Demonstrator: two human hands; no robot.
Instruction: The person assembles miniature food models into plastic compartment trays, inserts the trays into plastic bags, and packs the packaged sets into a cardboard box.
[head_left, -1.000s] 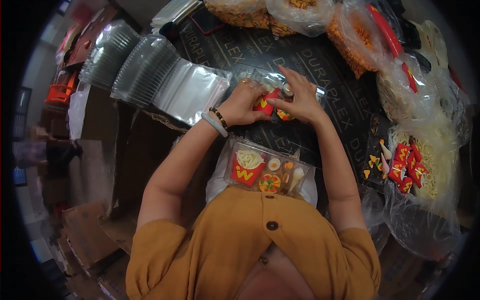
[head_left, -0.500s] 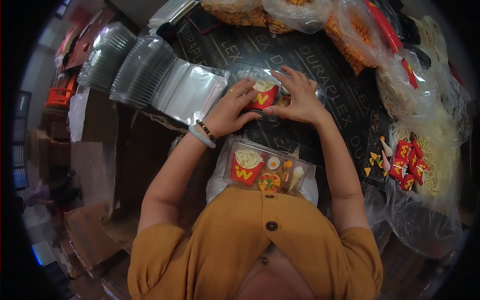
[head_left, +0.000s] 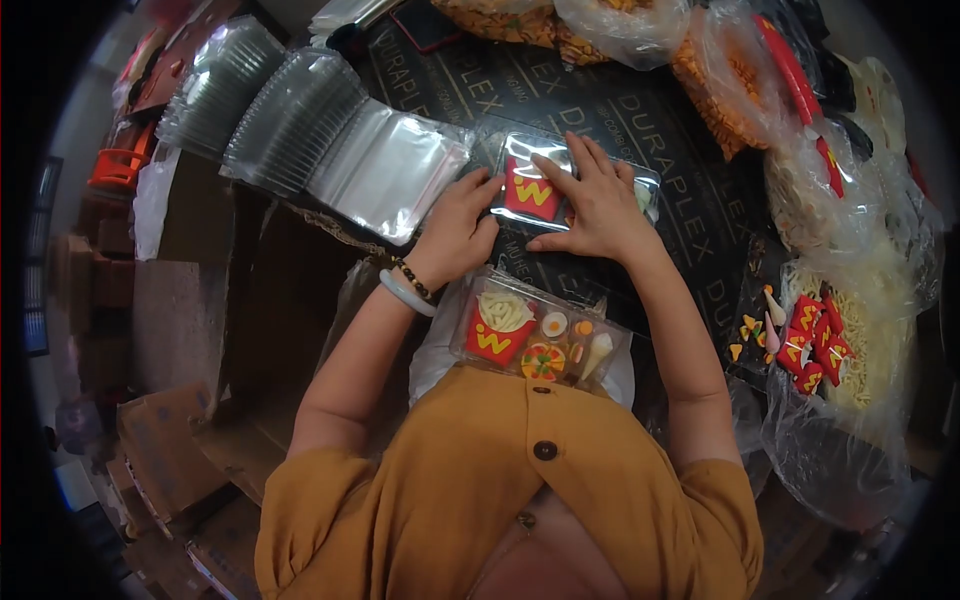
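On the dark printed board lies a glossy clear plastic pack (head_left: 523, 212) with a red fries carton (head_left: 533, 190) bearing a yellow W inside; glare hides its top. My right hand (head_left: 607, 210) rests over the pack's right half, fingers spread and thumb out toward the lower edge. At the pack's left edge is my left hand (head_left: 457, 232), fingers bent and thumb apart from them; whether the fingertips touch the pack is unclear. Closer to my body lies another clear pack (head_left: 540, 330) containing toy fries, an egg, a pizza and an ice cream cone.
Left of the hands are clear plastic sleeves (head_left: 385, 170) and nested clear trays (head_left: 295, 120). Bags of orange pieces (head_left: 725, 90) stand at the back. Loose red cartons (head_left: 815, 340) and pale strands (head_left: 858, 365) lie at right. Cardboard boxes (head_left: 170, 445) are at lower left.
My left hand has drawn back from over the pack to its left edge. The right hand now lies flatter across it, and the pack's surface shows more glare.
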